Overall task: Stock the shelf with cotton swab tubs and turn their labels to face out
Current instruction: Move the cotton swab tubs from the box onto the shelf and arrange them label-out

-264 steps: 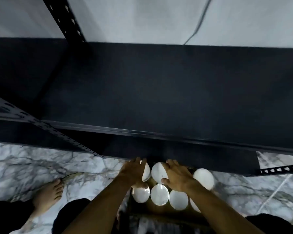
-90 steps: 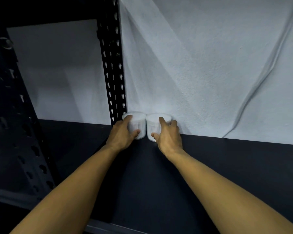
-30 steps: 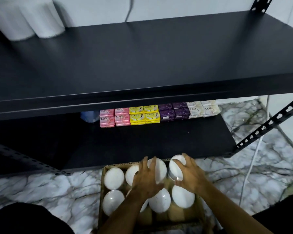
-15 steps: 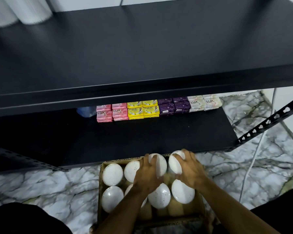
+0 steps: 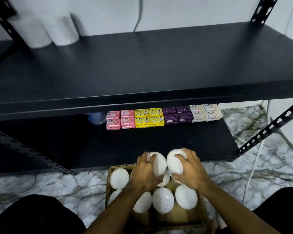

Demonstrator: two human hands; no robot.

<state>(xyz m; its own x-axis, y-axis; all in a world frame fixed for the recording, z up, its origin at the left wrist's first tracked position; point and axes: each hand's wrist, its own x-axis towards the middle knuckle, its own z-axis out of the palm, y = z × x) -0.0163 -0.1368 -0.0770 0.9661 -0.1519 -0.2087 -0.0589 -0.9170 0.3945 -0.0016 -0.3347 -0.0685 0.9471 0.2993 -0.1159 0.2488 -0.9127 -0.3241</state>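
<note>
Tubs now rise from the cardboard box (image 5: 108,174), one in each of our hands — left hand (image 5: 143,176) fingers (image 5: 141,159) wrapping the left tub (image 5: 157,163), right hand (image 5: 191,173) the right tub (image 5: 173,163) — bound for the shelf (image 5: 159,65).

L hand (image 5: 145,173) grips a white tub (image 5: 157,164), R hand (image 5: 190,171) grips another (image 5: 174,163), both lifted just above the box (image 5: 189,217) on the marble floor (image 5: 41,186). More tubs w/ white lids (image 5: 162,200) sit in the box. Two tubs (image 5: 52,31) stand at back-left of the upper shelf (image 5: 150,65), blurred. Soap packs (image 5: 162,116) line the lower shelf (image 5: 142,146).
</note>
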